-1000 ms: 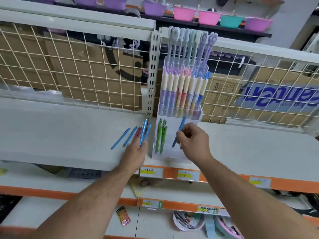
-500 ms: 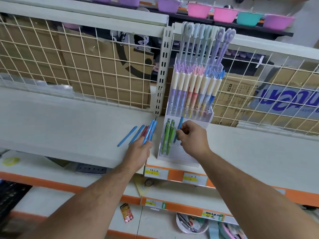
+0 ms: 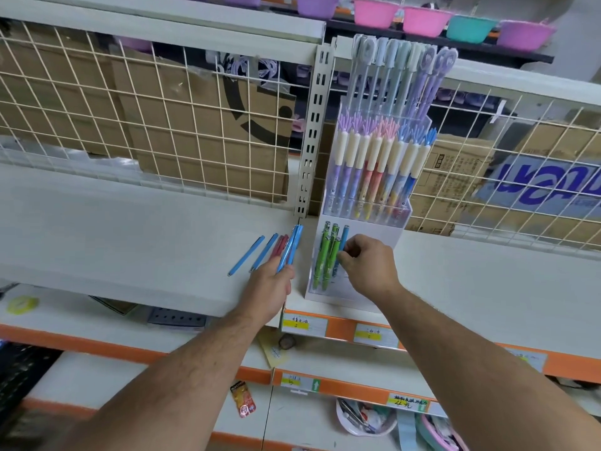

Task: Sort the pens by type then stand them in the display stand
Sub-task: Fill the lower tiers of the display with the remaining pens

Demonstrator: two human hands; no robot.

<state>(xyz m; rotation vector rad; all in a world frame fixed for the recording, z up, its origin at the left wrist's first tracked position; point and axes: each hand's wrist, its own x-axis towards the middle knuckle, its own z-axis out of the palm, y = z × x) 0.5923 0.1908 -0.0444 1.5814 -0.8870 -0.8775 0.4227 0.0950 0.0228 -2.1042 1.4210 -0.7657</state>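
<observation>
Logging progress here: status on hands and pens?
Right hand pinches blue pen in stand, beside green pens. Left hand holds blue pens. Nothing blocking.

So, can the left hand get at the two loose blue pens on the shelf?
Probably yes: the loose blue pens lie uncovered on the shelf beside the left hand, with nothing between. But that hand grips a bundle of blue pens, so it is partly taken.

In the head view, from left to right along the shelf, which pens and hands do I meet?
Loose blue pen, blue pens in the left hand, green pens in the display stand, right hand pinching another blue pen.
</observation>
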